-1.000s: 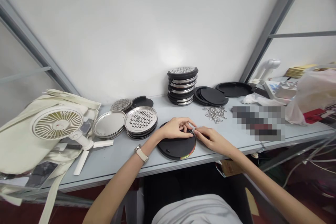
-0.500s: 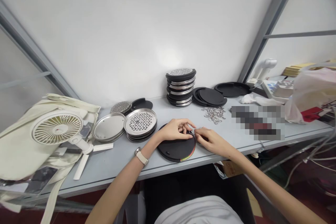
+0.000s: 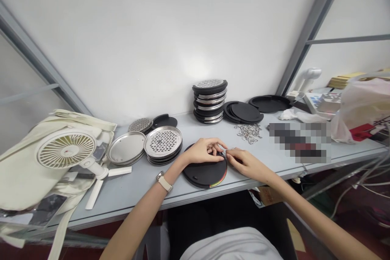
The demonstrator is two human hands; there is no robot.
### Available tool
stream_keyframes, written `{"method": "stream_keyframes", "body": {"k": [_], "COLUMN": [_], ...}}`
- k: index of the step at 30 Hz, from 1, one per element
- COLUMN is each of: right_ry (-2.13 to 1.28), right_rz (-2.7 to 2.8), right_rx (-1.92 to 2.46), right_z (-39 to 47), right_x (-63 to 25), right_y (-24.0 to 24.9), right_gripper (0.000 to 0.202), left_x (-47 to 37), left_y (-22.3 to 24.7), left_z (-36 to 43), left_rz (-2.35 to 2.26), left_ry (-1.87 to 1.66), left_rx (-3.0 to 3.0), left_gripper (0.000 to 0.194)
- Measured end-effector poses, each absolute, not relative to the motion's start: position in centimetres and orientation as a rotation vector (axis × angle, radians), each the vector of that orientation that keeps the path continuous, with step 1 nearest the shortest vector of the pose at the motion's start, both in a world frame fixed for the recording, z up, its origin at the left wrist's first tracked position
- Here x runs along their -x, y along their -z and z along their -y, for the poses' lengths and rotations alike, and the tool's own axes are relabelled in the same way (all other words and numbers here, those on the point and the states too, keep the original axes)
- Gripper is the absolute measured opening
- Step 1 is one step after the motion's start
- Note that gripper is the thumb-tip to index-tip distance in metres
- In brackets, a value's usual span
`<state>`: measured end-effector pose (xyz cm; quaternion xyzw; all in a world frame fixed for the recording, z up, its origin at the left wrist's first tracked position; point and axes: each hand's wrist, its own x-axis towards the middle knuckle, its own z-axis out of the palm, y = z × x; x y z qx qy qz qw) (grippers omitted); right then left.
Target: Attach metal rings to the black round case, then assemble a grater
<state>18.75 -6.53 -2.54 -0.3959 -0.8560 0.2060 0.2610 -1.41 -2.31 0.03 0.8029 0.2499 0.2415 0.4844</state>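
Observation:
A black round disc (image 3: 204, 172) with a red, yellow and green stripe along its right edge lies near the front of the table. My left hand (image 3: 203, 151) arches over its far side, fingers curled and thumb close to the disc's right rim. From the right, my right hand (image 3: 243, 163) meets it there with fingers pinched together. Between the fingertips a small metal clip (image 3: 221, 153) glints, mostly covered by the fingers. A heap of small wire metal clips (image 3: 249, 132) lies beyond my right hand.
Left of the disc sit perforated metal grater plates (image 3: 163, 141) and plain metal lids (image 3: 126, 147). A tall stack of discs (image 3: 210, 101) stands by the wall, with black trays (image 3: 269, 103) to its right. A white fan (image 3: 67, 150) and a plastic bag (image 3: 359, 107) flank the area.
Both hands stay almost where they were, at the disc's right rim. The finger shift is barely visible.

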Motion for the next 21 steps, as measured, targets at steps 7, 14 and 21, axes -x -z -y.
{"method": "stream_keyframes", "body": {"k": [7, 14, 21], "right_ry": [-0.546, -0.537, -0.532], "right_rz": [2.308, 2.332, 2.332], "right_rx": [1.072, 1.070, 1.077], "right_z": [6.56, 6.43, 6.48], "right_x": [-18.75, -18.80, -18.88], "right_y": [2.58, 2.84, 2.90], "right_gripper": [0.032, 0.031, 0.032], "left_x": [1.36, 1.39, 1.37], "left_y": [0.05, 0.02, 0.02], "left_z": [2.27, 2.34, 2.34], "left_rz": [-0.611, -0.602, -0.611], "left_ry": [-0.594, -0.603, -0.589], "left_rx": [-1.961, -1.961, -1.963], "left_gripper": [0.038, 0.037, 0.038]}}
